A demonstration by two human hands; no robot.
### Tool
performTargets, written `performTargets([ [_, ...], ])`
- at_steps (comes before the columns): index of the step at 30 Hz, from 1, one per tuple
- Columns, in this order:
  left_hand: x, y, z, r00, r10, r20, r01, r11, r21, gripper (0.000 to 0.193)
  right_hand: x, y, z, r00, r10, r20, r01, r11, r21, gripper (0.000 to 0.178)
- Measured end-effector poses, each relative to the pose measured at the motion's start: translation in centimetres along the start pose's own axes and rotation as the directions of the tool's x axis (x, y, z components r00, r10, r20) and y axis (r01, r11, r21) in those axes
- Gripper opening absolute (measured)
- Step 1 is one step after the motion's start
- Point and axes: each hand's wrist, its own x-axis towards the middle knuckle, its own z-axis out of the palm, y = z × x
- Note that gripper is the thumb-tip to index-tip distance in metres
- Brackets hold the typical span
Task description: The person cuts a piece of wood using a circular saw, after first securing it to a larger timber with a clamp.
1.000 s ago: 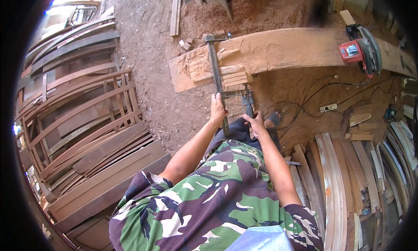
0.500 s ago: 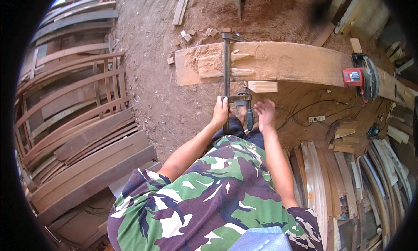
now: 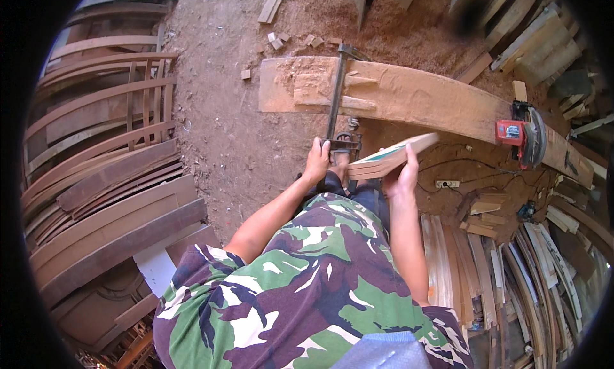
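My left hand (image 3: 316, 162) is closed around a bar clamp (image 3: 336, 100) close to its sliding jaw. The bar lies across the left part of a long curved wooden plank (image 3: 425, 91), its fixed jaw at the far edge. In my right hand (image 3: 403, 177) is a stack of wooden pieces (image 3: 382, 163), tilted up to the right, with several layers and a green mark along it. Its left end comes close to the clamp's sliding jaw and hides part of the clamp handle.
A red power tool (image 3: 515, 132) rests on the plank's right part. A white power strip (image 3: 447, 184) and dark cables lie on the dirt floor. Small wood blocks (image 3: 275, 41) are scattered beyond the plank. Curved wooden frames (image 3: 96, 113) line the left; stacked boards (image 3: 470, 260) lie at lower right.
My right hand, earlier open beside the clamp handle, has taken hold of the wooden stack from the plank's near edge and drawn it closer. My left hand stays on the clamp, which now leans slightly.
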Motion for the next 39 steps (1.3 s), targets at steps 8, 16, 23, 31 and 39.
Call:
performTargets([
  [8,0.5,0.7,-0.2,0.999,-0.035,-0.013,0.036,0.999,0.015,0.034,0.5,-6.6,-0.5,0.674,-0.705,0.221,0.726,0.574,-0.380,0.069],
  [16,-0.1,1.6,0.1,0.997,-0.078,-0.014,0.078,0.997,-0.002,0.036,5.2,-0.8,1.7,0.569,-0.808,0.152,0.761,0.448,-0.469,0.098],
  [23,-0.1,3.1,1.1,0.991,-0.100,-0.094,0.089,0.989,-0.114,0.033,11.1,6.2,2.0,0.449,-0.856,0.255,0.674,0.137,-0.726,0.089],
  [31,0.8,0.7,2.8,0.975,-0.028,-0.219,0.019,0.999,-0.045,0.036,10.1,7.8,3.1,0.456,-0.839,0.297,0.653,0.089,-0.752,0.099],
  [39,0.9,0.4,2.4,0.981,-0.037,-0.189,0.027,0.998,-0.056,0.037,11.7,8.8,1.7,0.518,-0.762,0.389,0.646,0.050,-0.762,0.080],
])
